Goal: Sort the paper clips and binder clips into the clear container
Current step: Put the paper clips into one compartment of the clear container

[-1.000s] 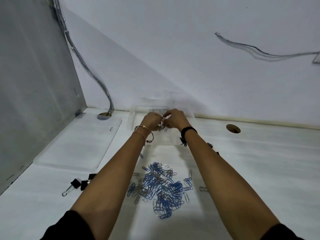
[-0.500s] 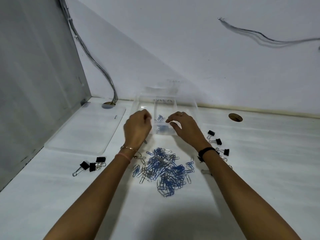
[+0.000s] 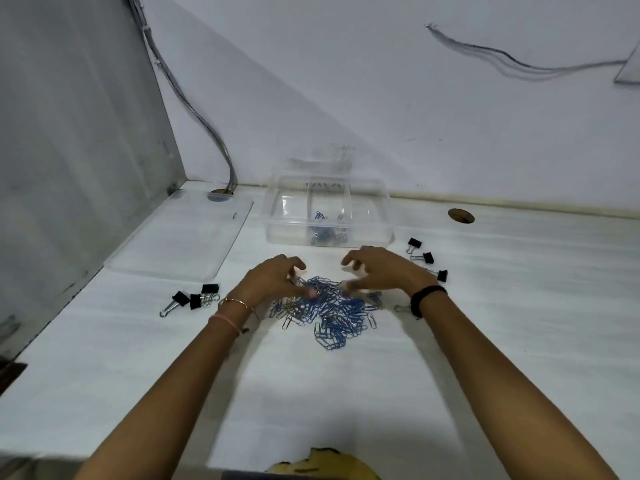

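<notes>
A pile of blue and silver paper clips point(image 3: 329, 310) lies on the white table. My left hand point(image 3: 273, 280) and my right hand point(image 3: 381, 270) hover over its far edge, fingers curled and apart, fingertips touching the clips; neither clearly holds one. Behind them stands the clear container point(image 3: 374, 216), divided into compartments, with a few paper clips point(image 3: 323, 230) in its middle one. Black binder clips lie in two groups: left point(image 3: 195, 297) and right point(image 3: 426, 256).
The clear lid point(image 3: 183, 237) lies flat to the left of the container, beside a grey side panel point(image 3: 69, 150). Cables point(image 3: 207, 123) run down the wall into a table hole. Another hole point(image 3: 460, 215) is at the back right.
Both hands have drawn back from over the container's middle compartment toward me and lowered onto the paper clip pile, fingers now spread. The camera has tilted downward.
</notes>
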